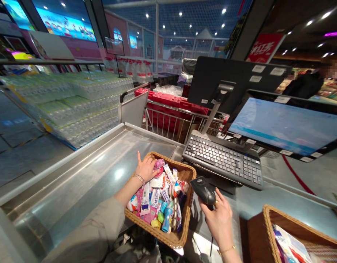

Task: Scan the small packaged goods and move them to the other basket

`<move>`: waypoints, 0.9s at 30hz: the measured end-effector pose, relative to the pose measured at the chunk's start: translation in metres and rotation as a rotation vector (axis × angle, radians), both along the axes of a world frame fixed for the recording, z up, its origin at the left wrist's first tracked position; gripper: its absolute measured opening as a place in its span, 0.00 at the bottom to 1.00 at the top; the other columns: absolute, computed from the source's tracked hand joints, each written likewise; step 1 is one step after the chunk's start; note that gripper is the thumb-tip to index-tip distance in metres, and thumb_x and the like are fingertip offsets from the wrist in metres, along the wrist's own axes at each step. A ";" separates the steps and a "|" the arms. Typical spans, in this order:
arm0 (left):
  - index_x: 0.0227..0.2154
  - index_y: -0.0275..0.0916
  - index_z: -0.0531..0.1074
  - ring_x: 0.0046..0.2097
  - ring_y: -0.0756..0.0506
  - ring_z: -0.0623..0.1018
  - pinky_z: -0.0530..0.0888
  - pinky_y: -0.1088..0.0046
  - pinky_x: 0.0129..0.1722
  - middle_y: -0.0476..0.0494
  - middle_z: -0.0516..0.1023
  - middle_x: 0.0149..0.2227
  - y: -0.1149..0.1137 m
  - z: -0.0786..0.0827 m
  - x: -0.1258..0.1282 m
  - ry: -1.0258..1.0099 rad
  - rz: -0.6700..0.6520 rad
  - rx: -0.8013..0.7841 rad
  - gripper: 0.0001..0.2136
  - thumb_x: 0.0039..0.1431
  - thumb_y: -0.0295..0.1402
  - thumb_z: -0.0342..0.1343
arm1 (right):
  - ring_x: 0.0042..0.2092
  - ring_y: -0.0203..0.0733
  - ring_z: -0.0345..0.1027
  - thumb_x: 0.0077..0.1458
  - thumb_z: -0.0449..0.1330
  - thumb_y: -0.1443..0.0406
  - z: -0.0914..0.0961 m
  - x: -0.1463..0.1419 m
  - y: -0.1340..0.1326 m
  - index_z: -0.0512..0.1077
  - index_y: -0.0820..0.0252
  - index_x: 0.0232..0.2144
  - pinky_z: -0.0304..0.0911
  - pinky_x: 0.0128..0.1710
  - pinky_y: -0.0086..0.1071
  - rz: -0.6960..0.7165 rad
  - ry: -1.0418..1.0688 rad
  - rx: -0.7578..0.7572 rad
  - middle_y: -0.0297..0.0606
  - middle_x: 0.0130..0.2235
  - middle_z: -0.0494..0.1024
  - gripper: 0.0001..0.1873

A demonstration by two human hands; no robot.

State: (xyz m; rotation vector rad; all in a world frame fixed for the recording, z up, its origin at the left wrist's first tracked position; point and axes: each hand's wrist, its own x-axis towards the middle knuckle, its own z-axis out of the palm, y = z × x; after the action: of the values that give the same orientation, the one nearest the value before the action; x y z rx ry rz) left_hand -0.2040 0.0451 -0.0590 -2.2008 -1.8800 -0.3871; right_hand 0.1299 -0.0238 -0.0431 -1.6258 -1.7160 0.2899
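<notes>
A black handheld barcode scanner (203, 190) is gripped in my right hand (219, 215), its head angled toward the wicker basket (154, 235). My left hand (146, 168) reaches over the basket's far left side, its fingers closed at a small pink packet (159, 163) and one finger sticking up. Mixed sweets and small toys fill this basket: white wrapped bars (155, 197), an egg-shaped treat in white, orange and blue (175, 189), and a blue bottle-shaped item (167, 216). The undersides of my left fingers are hidden.
A keyboard (222, 159) lies beyond the basket, below a lit screen (289, 124) and a dark monitor back (234, 82). Another wicker basket (256, 233) holding packages stands at right. The metal counter (102, 160) has raised edges. Stacked bottled drinks (75, 106) and a shopping cart (168, 120) stand behind.
</notes>
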 end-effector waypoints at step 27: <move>0.49 0.42 0.73 0.42 0.41 0.80 0.43 0.44 0.67 0.42 0.82 0.44 -0.031 -0.009 0.047 -0.056 -0.124 -0.013 0.14 0.60 0.36 0.56 | 0.57 0.57 0.63 0.47 0.59 0.51 0.007 0.020 -0.028 0.79 0.59 0.31 0.55 0.57 0.52 -0.037 0.006 0.023 0.48 0.45 0.79 0.19</move>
State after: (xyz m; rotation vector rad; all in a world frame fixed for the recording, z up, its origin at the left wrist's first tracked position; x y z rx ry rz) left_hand -0.1567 0.0140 -0.0679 -2.3464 -1.7833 -0.4644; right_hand 0.1495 -0.0520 -0.0364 -1.6363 -1.6772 0.2565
